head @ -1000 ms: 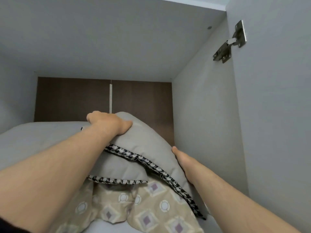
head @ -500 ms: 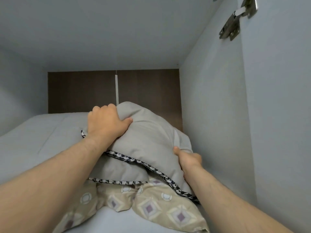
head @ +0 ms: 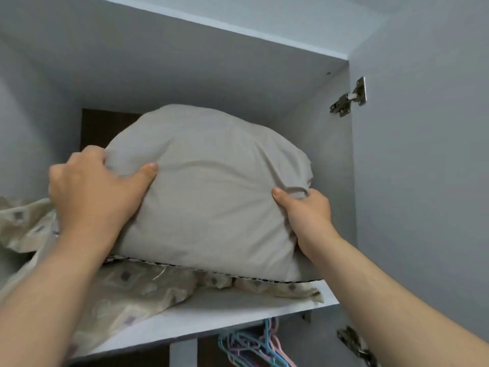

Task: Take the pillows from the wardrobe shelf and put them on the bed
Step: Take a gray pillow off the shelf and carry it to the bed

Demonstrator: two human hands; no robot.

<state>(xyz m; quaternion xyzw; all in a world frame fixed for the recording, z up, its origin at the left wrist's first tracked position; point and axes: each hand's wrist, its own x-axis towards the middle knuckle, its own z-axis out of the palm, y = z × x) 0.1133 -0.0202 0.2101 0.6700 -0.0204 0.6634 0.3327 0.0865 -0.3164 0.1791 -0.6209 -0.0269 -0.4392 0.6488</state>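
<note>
A grey pillow [head: 211, 186] stands on edge on the wardrobe shelf [head: 225, 311], clasped from both sides. The left hand [head: 98, 197] has its grip closed on the pillow's left corner; the right hand [head: 304, 215] pinches bunched fabric at the right. The pillow's checked trim shows only along its bottom edge. Patterned beige bedding [head: 137, 290] lies partly hidden beneath it. Pastel hangers [head: 254, 345] below are cut off.
</note>
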